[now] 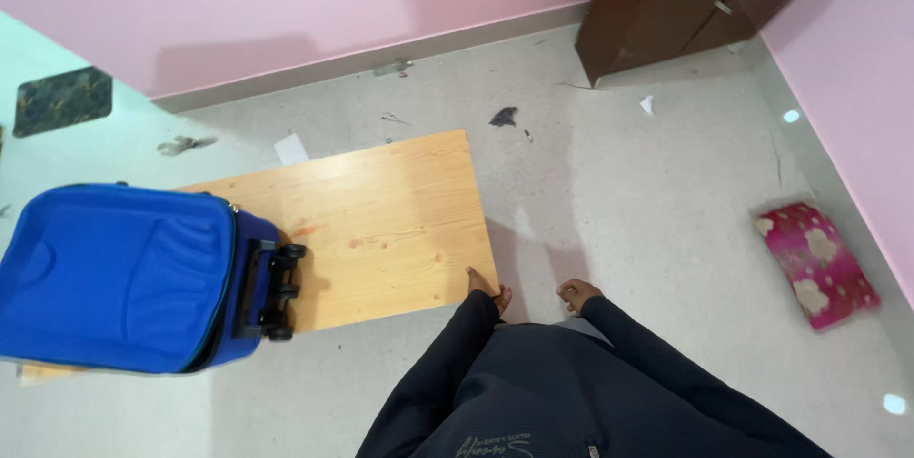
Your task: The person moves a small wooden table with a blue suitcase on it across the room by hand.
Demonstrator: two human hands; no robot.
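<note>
I'm seeing the left hand (pixel 483 287) touching the wooden board's (pixel 381 220) corner, fingers together — right hand (pixel 577 292) hanging loosely curled, blue suitcase (pixel 124 272) sitting on board.

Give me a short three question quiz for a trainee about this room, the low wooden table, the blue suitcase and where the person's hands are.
1. True or false: the blue soft-sided suitcase lies on the light rectangular wooden table.
2. Which hand touches the table's near corner? A) left hand B) right hand C) neither
3. Fill in: the pink flower-print cushion lies on the grey floor beside the ____ wall.

Key
1. True; it covers the table's left end, wheels towards the middle.
2. A; the right hand hangs free over the floor, holding nothing.
3. Pink.
</note>
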